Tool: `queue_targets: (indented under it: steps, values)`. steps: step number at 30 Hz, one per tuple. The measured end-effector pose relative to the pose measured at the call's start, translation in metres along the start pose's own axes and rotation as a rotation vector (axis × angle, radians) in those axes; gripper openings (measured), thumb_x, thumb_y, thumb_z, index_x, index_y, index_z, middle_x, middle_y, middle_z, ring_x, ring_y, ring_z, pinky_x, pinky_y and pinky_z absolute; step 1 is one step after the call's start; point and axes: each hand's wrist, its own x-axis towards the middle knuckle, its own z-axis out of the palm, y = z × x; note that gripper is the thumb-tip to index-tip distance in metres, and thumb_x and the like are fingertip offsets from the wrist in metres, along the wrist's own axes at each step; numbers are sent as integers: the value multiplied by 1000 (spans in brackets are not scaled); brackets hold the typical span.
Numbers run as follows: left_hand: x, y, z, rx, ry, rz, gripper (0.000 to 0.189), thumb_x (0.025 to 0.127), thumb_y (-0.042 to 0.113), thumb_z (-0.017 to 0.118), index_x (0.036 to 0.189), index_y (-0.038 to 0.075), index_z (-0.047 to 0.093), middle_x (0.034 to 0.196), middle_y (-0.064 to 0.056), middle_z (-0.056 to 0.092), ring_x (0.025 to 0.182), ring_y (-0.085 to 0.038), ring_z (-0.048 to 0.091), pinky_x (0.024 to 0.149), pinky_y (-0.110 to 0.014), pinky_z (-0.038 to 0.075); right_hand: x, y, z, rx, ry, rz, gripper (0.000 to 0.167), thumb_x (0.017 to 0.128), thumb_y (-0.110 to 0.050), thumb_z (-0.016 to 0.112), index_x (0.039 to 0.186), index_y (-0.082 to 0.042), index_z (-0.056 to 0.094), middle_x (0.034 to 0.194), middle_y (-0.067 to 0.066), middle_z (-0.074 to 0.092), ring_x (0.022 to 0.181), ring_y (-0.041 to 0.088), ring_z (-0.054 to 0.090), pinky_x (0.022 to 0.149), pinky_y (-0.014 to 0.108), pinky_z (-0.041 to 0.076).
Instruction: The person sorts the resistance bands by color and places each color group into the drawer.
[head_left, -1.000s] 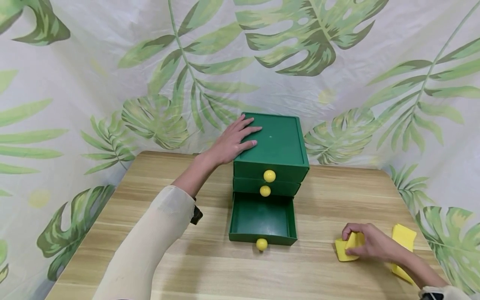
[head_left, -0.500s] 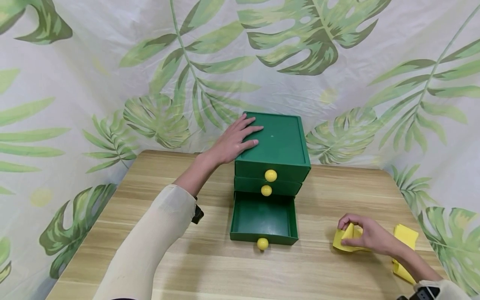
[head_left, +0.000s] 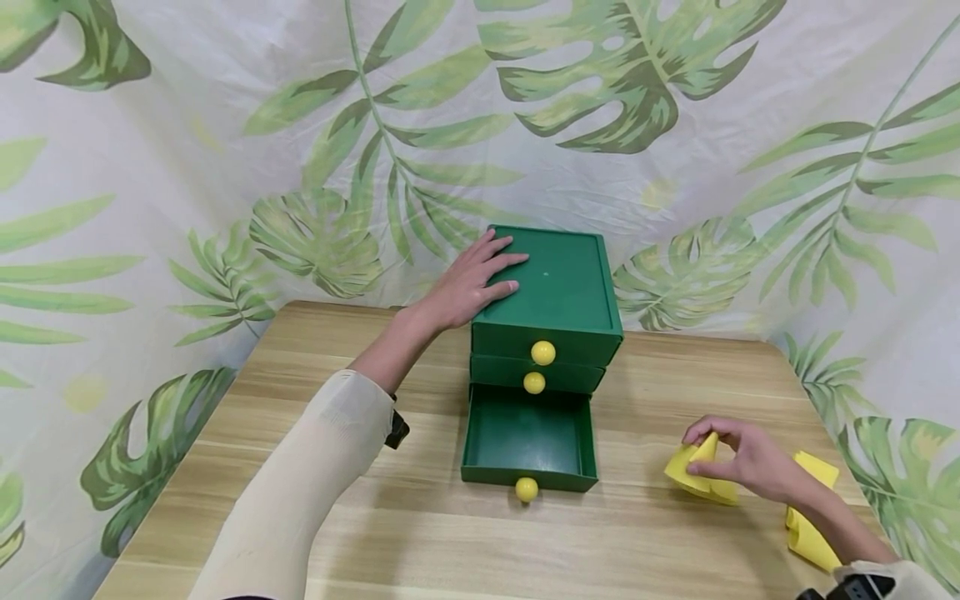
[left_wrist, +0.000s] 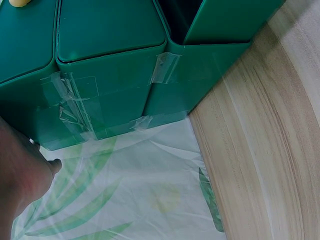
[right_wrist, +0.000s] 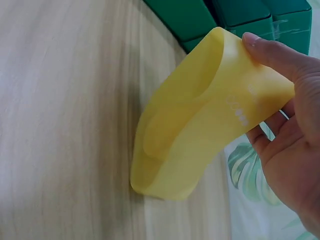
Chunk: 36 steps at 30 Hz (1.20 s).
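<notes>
My left hand [head_left: 472, 283] lies with spread fingers on the left side of the top of a green three-drawer cabinet [head_left: 573, 287]. Its bottom drawer [head_left: 487, 476] is pulled out, and nothing shows inside. To the right, my right hand [head_left: 757, 462] pinches a thin, flexible yellow band [head_left: 693, 477] with pale print on it. The right wrist view shows the yellow band [right_wrist: 190, 135] bent into a loop, thumb on one face and fingers behind it. Only part of the left hand [left_wrist: 22, 170] is seen in the left wrist view, beside the cabinet.
Another yellow piece [head_left: 813, 542], folded or rolled, lies near the table's right edge, partly hidden by my right forearm. Each drawer has a yellow ball knob [head_left: 543, 352]. Clear tape [left_wrist: 75, 105] runs along the cabinet's side. A leaf-patterned cloth [head_left: 420, 167] hangs behind the wooden table [head_left: 420, 533].
The right hand has lifted slightly with the yellow band, which has tilted and opened out. The left hand stays on the cabinet, and the drawers have not moved.
</notes>
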Motion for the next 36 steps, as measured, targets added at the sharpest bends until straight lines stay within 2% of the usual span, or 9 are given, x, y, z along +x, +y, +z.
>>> queue_targets:
  steps: [7,15,24,29,36]
  values:
    - [0,-1,0,-1,0,0,56,112,42,51,163,18,46,176,-12,22,165,-30,0,132,-52,4,6,-11,-2,46,46,-62,33,81,9,87,103,-12,74,102,-1,74,94,6,68,82,17,53]
    - [1,-2,1,-1,1,4,56,112,41,51,163,17,46,176,-12,22,165,-31,1,132,-52,4,17,-34,1,103,74,-115,35,79,15,84,102,-9,75,101,0,74,92,7,67,81,17,55]
    - [0,-1,0,0,1,4,56,112,41,51,163,18,46,176,-12,22,165,-31,0,132,-52,4,34,-66,1,159,40,-204,41,74,20,85,102,-8,75,99,1,75,91,11,68,80,20,57]
    - [0,-1,1,7,3,4,56,112,41,51,163,17,46,176,-12,22,165,-32,1,132,-53,5,44,-81,1,195,25,-253,43,73,23,84,103,-7,76,96,2,74,88,12,66,75,21,58]
    - [1,-2,1,0,10,9,55,113,40,50,162,17,46,175,-13,23,165,-32,1,132,-53,5,60,-98,5,171,19,-296,46,71,21,86,103,-11,78,94,3,75,86,12,67,71,22,59]
